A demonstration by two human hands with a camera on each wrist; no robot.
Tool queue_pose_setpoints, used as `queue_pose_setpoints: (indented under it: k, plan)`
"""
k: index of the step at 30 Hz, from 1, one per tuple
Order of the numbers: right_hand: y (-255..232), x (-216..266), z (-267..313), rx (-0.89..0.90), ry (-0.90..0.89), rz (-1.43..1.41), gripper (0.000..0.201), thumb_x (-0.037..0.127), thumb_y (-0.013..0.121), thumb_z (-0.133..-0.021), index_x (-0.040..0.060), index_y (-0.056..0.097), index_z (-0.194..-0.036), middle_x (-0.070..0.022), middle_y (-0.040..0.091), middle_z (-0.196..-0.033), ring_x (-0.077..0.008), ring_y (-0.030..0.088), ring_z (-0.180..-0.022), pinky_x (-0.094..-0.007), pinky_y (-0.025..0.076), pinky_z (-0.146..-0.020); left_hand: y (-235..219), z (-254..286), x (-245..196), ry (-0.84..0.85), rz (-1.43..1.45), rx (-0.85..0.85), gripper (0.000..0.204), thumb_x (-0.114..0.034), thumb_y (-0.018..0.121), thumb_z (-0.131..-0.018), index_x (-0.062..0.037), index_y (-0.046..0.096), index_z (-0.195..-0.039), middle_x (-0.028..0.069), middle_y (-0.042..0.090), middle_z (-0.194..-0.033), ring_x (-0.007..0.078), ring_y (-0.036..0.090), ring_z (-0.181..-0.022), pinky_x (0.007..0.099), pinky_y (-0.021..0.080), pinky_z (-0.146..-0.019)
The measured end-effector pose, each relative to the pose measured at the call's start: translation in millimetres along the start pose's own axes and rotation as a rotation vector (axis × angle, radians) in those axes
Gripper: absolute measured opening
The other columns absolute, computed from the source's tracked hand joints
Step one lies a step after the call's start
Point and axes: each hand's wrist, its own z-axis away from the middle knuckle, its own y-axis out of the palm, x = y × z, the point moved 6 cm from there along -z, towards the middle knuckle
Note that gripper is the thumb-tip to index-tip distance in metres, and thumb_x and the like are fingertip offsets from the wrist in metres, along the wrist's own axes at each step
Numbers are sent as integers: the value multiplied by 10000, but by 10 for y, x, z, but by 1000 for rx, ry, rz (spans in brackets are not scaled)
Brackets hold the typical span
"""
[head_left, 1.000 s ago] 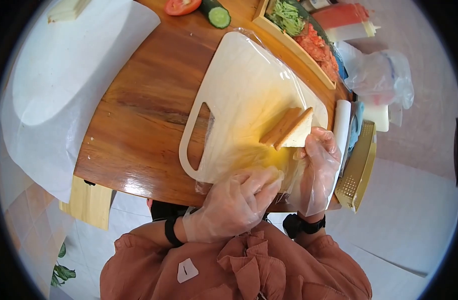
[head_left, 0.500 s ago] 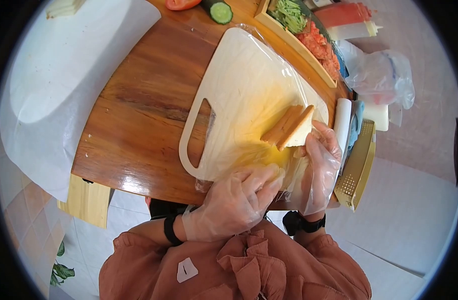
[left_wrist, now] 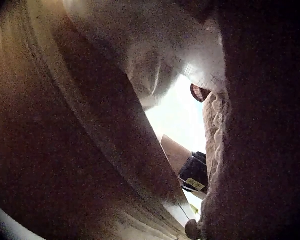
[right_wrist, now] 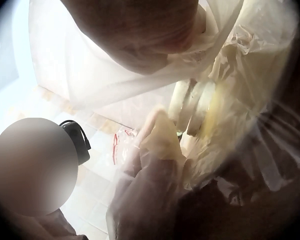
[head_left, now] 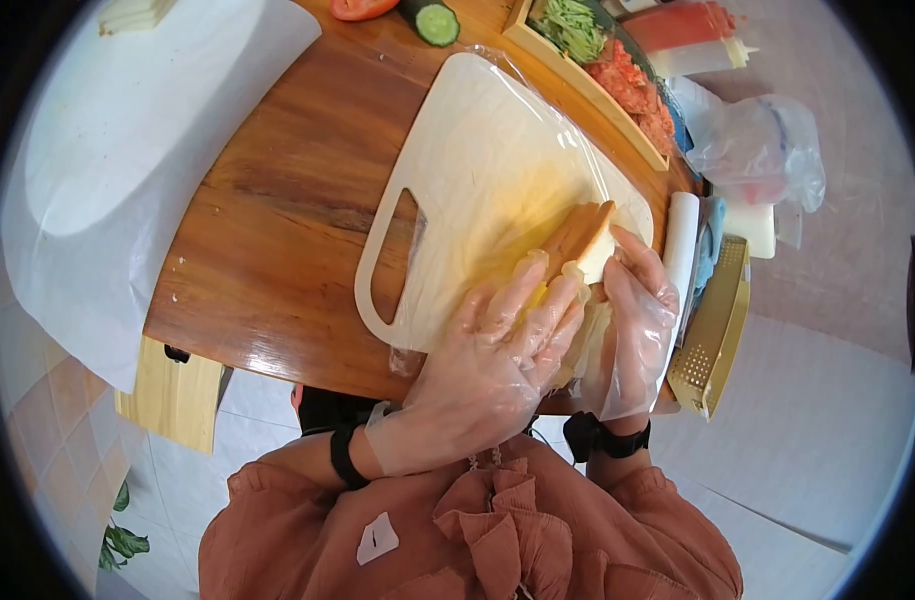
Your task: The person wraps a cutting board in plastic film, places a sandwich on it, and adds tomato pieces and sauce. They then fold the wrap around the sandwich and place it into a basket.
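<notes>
A sandwich of bread slices with brown crust stands on edge on a pale cutting board covered with clear film. My left hand, in a clear plastic glove, reaches across the near edge of the board, fingers extended against the sandwich's near left side. On the right, my gloved right hand holds the sandwich at its white face with bent fingers. In the right wrist view the stacked bread slices show between two gloved hands, a yellow layer beside them. The left wrist view is mostly dark cloth.
A wooden tray holds shredded cucumber and chopped reddish food at the back. Cut cucumber and tomato lie left of it. White paper covers the left side. A white roll and gold perforated basket stand right.
My left hand has moved up and right, its bent fingers now extended onto the sandwich. The sandwich has shifted slightly, with the right hand staying at its right side.
</notes>
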Motion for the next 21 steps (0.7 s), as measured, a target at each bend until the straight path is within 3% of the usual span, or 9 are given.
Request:
queue_pose_setpoints:
  k: [11,14,21]
  plan:
    - [31,-23,11,-4,10,36,304,27,599,-978,7,699,-1264,15,659,-1015,-42,548,-881,-212,456,-817,32,-2,6,-17,-75,49,596,-377,760,-827,-44,660,-1310,128,501,-1541,390,410,-1434,543,372,-1131]
    - [34,-33,-9,-23,-70,58,296,11,595,-973,-9,699,-1250,-19,665,-1043,-71,570,-926,-241,471,-849,39,-4,6,-22,-80,42,606,-384,762,-823,-33,658,-1306,127,503,-1537,399,408,-1432,541,371,-1130]
    - [38,124,4,-7,-457,400,299,-24,607,-923,18,733,-1191,-172,668,-1106,-265,652,-1020,-339,502,-896,14,-22,8,-18,-102,52,601,-385,763,-830,-14,656,-1291,135,513,-1522,413,413,-1418,534,388,-1108]
